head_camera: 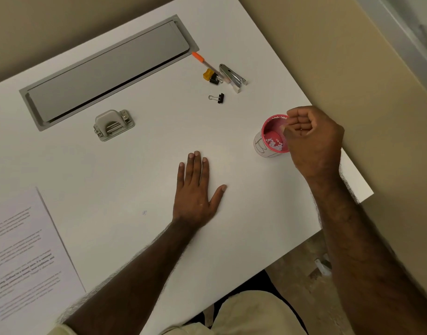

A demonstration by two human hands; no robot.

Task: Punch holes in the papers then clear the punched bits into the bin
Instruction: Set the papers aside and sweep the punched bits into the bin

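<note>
One white table point(135, 189) carries everything here, and it is the largest thing in view, with a grey cable hatch point(106, 73) let into its far side. The printed papers point(26, 257) lie pushed to the near left corner, probably set aside as finished with, since nothing rests on them. The hole punch point(113, 125) sits alone beside the hatch, well apart from both hands, which suggests the punching is over.

The left hand point(195, 192) lies flat on the bare tabletop, fingers straight and together, thumb spread, holding nothing; it looks like a brace while the other arm reaches. The right hand point(314, 139) hovers cupped over the small pink bin point(274, 136), fingers curled inward above the rim, apparently tipping out scraps; whether any remain in the palm I cannot tell. White punched bits point(275, 142) already lie in the bin's bottom. A pen, clips and stapler point(233, 76) are clustered beyond.
</note>
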